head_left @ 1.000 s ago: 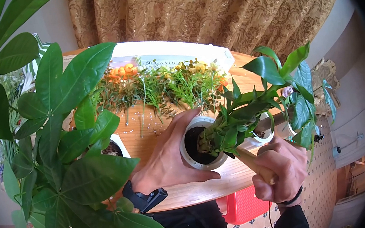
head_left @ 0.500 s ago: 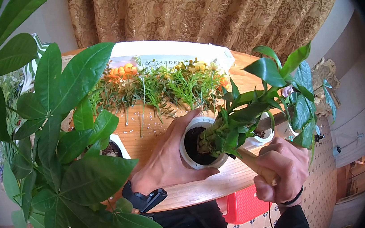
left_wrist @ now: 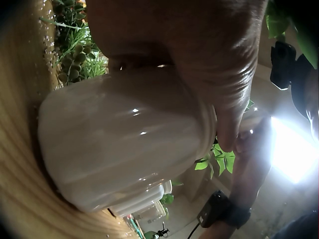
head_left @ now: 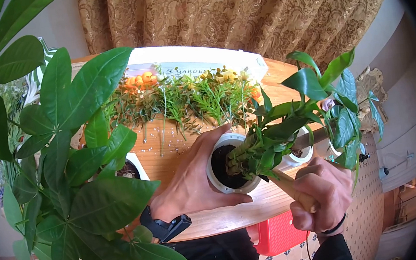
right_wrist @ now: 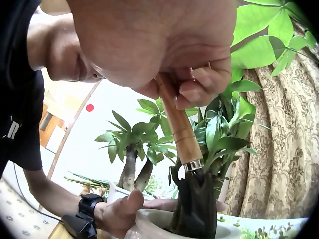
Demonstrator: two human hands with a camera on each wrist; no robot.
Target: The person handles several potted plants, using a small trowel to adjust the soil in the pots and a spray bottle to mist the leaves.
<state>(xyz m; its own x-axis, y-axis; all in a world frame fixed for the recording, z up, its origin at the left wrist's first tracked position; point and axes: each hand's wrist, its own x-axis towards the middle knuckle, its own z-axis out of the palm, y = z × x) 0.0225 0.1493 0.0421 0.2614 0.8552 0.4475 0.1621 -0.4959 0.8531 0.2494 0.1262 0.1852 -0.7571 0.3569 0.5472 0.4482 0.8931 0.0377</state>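
Note:
My left hand [head_left: 185, 181] grips a white pot [left_wrist: 124, 139] from the left, thumb and fingers spread around its side. Dark soil [head_left: 220, 172] fills the pot, and a leafy plant with a thick green stalk [head_left: 242, 157] leans out of it to the right. My right hand [head_left: 323, 194] holds a garden trowel by its wooden handle [right_wrist: 182, 132]. The trowel's black blade [right_wrist: 194, 204] points down inside the pot against the plant's base, its tip hidden by the rim. In the left wrist view the pot stands on the wooden table.
A large-leaved plant [head_left: 108, 203] overhangs the left side, near a white planter [head_left: 139, 166]. Flowers and greenery [head_left: 200, 102] line the back, before a white box [head_left: 184, 55]. Another white pot [head_left: 306, 155] stands close on the right. Below the table edge is a red stool [head_left: 281, 234].
Almost nothing differs: both hands keep their holds on the pot and the trowel, with only very slight shifts.

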